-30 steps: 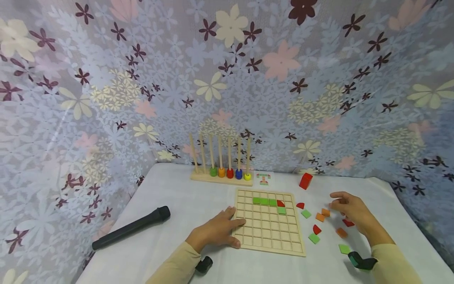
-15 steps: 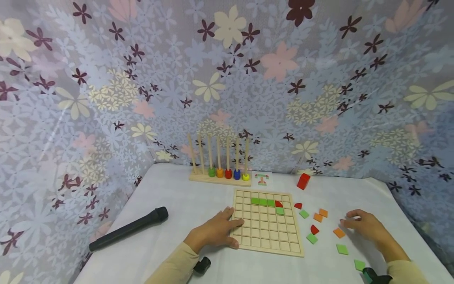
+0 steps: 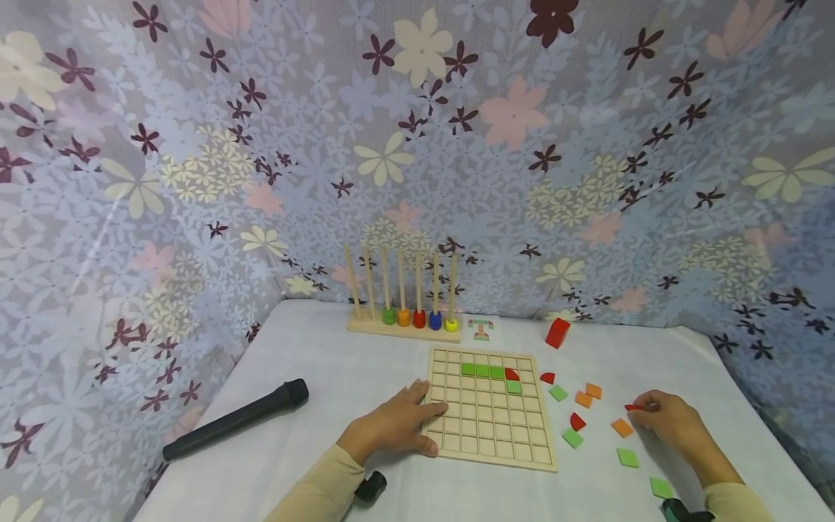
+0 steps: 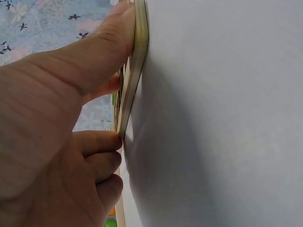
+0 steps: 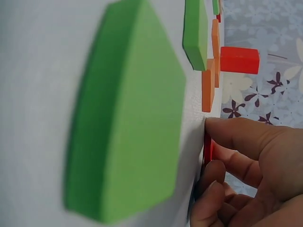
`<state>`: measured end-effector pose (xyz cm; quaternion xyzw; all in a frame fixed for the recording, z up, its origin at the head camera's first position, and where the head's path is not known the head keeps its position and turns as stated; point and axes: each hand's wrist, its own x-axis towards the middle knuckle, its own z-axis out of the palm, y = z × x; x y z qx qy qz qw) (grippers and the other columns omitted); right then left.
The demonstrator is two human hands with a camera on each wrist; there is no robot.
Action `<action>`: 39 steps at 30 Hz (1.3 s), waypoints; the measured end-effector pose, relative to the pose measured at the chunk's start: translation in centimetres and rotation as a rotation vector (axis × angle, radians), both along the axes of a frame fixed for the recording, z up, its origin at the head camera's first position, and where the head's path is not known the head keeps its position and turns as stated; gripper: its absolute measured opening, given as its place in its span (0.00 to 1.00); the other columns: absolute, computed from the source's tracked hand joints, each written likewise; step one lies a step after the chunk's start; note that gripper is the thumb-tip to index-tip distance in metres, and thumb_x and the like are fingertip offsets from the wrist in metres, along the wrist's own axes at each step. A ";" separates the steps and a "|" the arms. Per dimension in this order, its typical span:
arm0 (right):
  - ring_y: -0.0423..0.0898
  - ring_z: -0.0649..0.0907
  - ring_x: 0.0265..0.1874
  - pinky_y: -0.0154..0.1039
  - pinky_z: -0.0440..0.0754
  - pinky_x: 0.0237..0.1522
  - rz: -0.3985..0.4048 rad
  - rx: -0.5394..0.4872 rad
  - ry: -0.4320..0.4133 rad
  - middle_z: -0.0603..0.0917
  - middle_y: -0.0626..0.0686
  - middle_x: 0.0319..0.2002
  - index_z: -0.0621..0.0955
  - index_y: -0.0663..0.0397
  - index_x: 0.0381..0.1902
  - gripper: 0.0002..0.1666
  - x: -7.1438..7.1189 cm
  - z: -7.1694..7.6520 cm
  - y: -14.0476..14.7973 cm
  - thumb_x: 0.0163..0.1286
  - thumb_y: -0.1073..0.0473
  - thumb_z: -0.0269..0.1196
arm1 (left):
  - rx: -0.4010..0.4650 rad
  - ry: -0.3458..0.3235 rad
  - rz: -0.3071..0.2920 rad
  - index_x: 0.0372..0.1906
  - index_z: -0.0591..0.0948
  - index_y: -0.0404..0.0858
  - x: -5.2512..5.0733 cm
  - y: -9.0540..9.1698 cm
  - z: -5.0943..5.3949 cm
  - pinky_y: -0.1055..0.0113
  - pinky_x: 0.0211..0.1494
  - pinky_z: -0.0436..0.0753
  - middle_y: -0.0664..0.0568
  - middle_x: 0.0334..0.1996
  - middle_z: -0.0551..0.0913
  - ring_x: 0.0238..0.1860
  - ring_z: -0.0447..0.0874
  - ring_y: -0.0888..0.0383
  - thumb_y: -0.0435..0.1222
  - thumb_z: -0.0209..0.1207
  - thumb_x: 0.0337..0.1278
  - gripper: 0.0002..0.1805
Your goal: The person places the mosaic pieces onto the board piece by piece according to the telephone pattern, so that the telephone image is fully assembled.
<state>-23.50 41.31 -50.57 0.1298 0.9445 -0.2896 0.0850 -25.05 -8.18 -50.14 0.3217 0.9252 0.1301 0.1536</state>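
Observation:
My right hand (image 3: pixel 670 420) pinches a red quarter-circle tile (image 5: pixel 208 149) between thumb and fingers, low over the white table right of the scattered tiles. At the wooden grid board (image 3: pixel 485 431), my left hand (image 3: pixel 393 422) rests along the left edge, thumb and fingers spread and touching the rim. In the board's upper rows lie several green square tiles (image 3: pixel 482 370) and a red quarter-circle tile (image 3: pixel 512 374) at the corner. Nearest to the right hand is an orange square tile (image 3: pixel 622 428). In the right wrist view, a green tile (image 5: pixel 132 123) looms close.
Loose tiles lie right of the board, among them another red quarter-circle (image 3: pixel 577 421) and a green square (image 3: pixel 628 457). Behind stand a peg stand with colored beads (image 3: pixel 404 330), a pattern card (image 3: pixel 483 330) and a red block (image 3: pixel 557 333). A black microphone (image 3: pixel 238 419) lies at left.
My right hand has moved right and toward me, off the tiles, and now grips the red quarter-circle that lay beneath it. The left hand keeps its place on the board.

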 end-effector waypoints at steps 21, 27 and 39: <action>0.41 0.83 0.29 0.38 0.83 0.29 -0.093 -0.279 0.137 0.87 0.48 0.33 0.73 0.71 0.61 0.31 -0.2 0.0 0.8 0.75 0.49 0.62 | 0.010 0.011 0.002 0.77 0.68 0.57 0.1 0.0 0.0 0.51 0.80 0.57 0.41 0.81 0.52 0.82 0.47 0.45 0.59 0.69 0.51 0.46; 0.43 0.82 0.28 0.36 0.86 0.32 -0.127 -0.400 0.164 0.84 0.49 0.36 0.70 0.70 0.65 0.34 -0.6 0.6 -0.8 0.74 0.50 0.64 | 0.012 0.014 -0.001 0.77 0.68 0.57 0.1 0.0 -0.1 0.51 0.81 0.56 0.41 0.81 0.52 0.82 0.47 0.46 0.58 0.69 0.52 0.45; 0.50 0.85 0.37 0.42 0.88 0.38 -0.043 -0.547 0.201 0.87 0.50 0.40 0.67 0.66 0.66 0.32 -3.6 3.2 -7.5 0.73 0.55 0.65 | -0.002 0.008 0.002 0.77 0.68 0.57 -0.1 0.0 -0.4 0.51 0.81 0.56 0.42 0.81 0.52 0.82 0.47 0.46 0.59 0.69 0.52 0.45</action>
